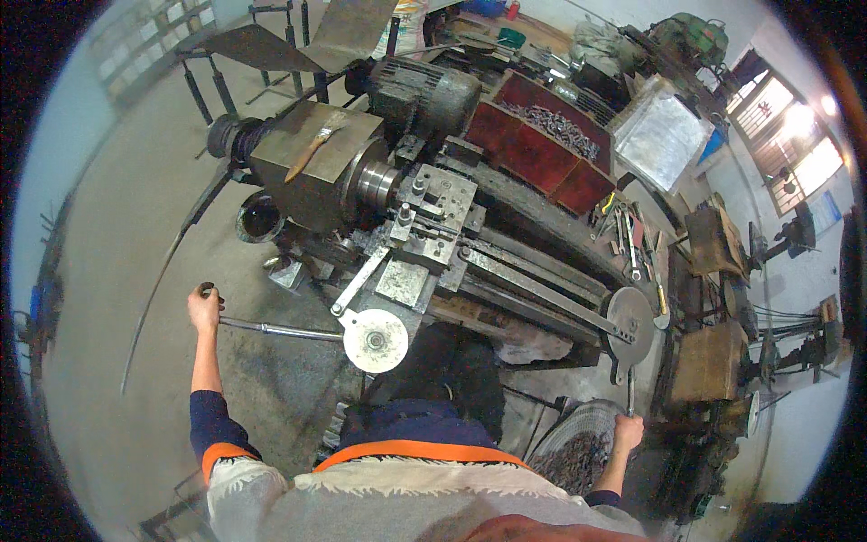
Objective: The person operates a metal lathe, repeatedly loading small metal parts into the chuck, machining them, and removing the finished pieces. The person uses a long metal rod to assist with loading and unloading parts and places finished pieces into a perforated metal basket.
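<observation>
My left hand [206, 307] is closed round the outer end of a long metal lever [282, 330]. That lever runs right to a pale round disc [376, 341] at the front of a small lathe. Far to the right, my right hand [627, 434] grips a shorter lever [631, 390], which hangs from a grey disc [629, 325]. Linkage bars join both discs to the machine's slides. A tool block [433, 212] with bolts faces the spindle chuck [375, 183]. On the square headstock [316, 149] lies a paintbrush [312, 155]. Any workpiece in the chuck is too small to make out.
Behind the lathe are a ribbed motor [424, 95] and a dark red tray [519, 149] with many small metal parts. Wrenches [629, 244] lie at its right. By my right arm stands a round basket [573, 443] of metal pieces. More machines [718, 361] line the right wall.
</observation>
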Demonstrator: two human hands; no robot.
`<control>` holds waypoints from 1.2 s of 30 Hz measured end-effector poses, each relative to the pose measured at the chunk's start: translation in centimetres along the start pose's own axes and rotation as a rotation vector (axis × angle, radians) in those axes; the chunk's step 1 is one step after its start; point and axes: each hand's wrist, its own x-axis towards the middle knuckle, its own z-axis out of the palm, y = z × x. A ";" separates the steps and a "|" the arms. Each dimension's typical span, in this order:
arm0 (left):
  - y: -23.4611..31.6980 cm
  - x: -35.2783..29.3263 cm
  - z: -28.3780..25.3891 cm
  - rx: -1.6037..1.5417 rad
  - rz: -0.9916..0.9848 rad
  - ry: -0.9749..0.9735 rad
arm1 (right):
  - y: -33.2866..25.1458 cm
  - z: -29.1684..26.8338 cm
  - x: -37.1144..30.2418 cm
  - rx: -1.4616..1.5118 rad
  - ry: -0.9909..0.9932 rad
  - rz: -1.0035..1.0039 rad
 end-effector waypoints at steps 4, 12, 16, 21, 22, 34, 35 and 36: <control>0.4 -1.3 0.4 0.271 -0.014 0.149 | 1.8 0.9 3.2 -0.085 0.072 -0.028; 3.2 4.0 6.0 0.143 0.095 0.058 | 4.9 3.5 12.7 -0.126 0.033 -0.102; 8.7 6.5 12.0 0.184 0.216 0.008 | 6.1 3.9 11.2 -0.111 0.022 -0.139; 9.8 6.9 13.3 0.268 0.252 -0.044 | 3.0 2.3 4.2 -0.170 -0.058 0.065; 10.3 6.9 13.1 0.277 0.253 -0.042 | 2.0 2.0 3.6 -0.143 -0.062 0.090; 10.6 6.8 12.5 0.403 0.214 -0.039 | 4.9 4.9 7.0 -0.214 0.145 -0.007; 10.3 6.8 12.5 0.404 0.201 -0.025 | 5.0 4.3 8.8 -0.226 0.035 -0.056; 10.5 7.0 12.4 0.403 0.190 -0.013 | 5.1 3.6 10.2 -0.184 0.004 -0.094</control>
